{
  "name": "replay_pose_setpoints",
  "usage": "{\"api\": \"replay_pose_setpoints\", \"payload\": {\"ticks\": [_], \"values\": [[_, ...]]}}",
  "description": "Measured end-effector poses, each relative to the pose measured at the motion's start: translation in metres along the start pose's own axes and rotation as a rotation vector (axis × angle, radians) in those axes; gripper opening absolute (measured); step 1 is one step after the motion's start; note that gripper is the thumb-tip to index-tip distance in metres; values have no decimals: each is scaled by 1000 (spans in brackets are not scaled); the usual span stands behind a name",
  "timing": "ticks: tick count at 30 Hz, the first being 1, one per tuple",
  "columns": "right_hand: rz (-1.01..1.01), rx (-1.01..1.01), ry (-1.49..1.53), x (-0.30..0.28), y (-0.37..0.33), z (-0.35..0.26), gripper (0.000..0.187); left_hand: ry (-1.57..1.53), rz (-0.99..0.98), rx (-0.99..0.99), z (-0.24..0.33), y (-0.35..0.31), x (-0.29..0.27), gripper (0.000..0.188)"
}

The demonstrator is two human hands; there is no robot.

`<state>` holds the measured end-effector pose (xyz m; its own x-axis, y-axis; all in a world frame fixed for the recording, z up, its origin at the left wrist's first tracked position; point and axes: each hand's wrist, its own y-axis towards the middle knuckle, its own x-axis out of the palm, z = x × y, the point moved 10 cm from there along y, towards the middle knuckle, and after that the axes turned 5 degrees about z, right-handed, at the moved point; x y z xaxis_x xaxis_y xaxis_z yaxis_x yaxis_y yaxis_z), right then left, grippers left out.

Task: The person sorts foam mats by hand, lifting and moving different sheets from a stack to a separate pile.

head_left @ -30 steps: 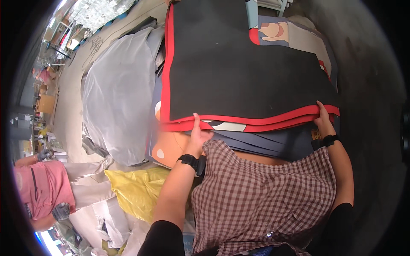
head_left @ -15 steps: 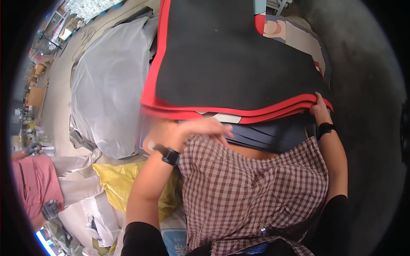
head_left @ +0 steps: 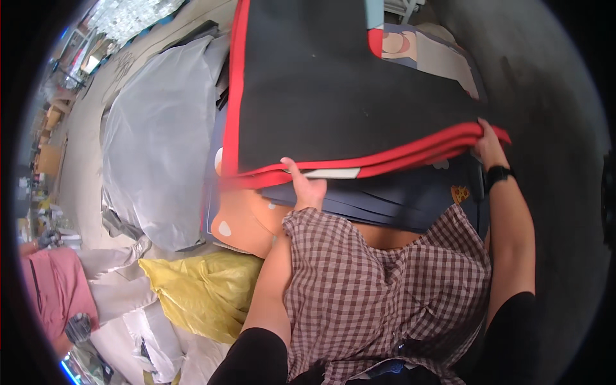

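Note:
A few floor mats [head_left: 333,96], with black backing facing up and red borders, lie stacked in front of me. My right hand [head_left: 489,142] grips their red edges near the right corner, which is lifted a little. At the near edge, left of the middle, my left hand [head_left: 308,187] pinches the layers, thumb on top and the fingers hidden below. Under them, a pile of dark blue mats [head_left: 378,202] with orange patches and small food pictures shows against my checked apron [head_left: 366,289].
Grey plastic sheeting [head_left: 160,141] covers a heap at left. A yellow sack [head_left: 205,289] lies near my left arm. Another person in a pink garment [head_left: 61,289] and dark gloves is at the far left. A grey surface [head_left: 552,160] runs along the right side.
My left hand has come from a blurred sweep above the apron to a hold on the mats' near edge. My right hand has risen slightly, lifting the right corner.

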<state>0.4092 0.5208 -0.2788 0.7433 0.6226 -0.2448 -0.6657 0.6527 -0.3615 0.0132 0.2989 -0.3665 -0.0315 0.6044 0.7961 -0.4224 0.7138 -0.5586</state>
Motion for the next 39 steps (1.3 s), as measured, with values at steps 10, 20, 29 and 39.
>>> {"api": "replay_pose_setpoints", "payload": {"ticks": [10, 20, 29, 39], "values": [[97, -1252, -2092, 33, -30, -114, 31, 178, 211, 86, 90, 34, -39, 33], [-488, -1372, -2545, -83, -125, 69, 26, 305, 241, 365, 137, -57, 39, 36], [-724, -1247, -2726, -223, -120, 142, 30, 354, 137, 88, 292, -71, 87, 18], [-337, -195, -2937, -608, 18, 147, 34, 693, -205, 819, 724, -177, 222, 36]]}}
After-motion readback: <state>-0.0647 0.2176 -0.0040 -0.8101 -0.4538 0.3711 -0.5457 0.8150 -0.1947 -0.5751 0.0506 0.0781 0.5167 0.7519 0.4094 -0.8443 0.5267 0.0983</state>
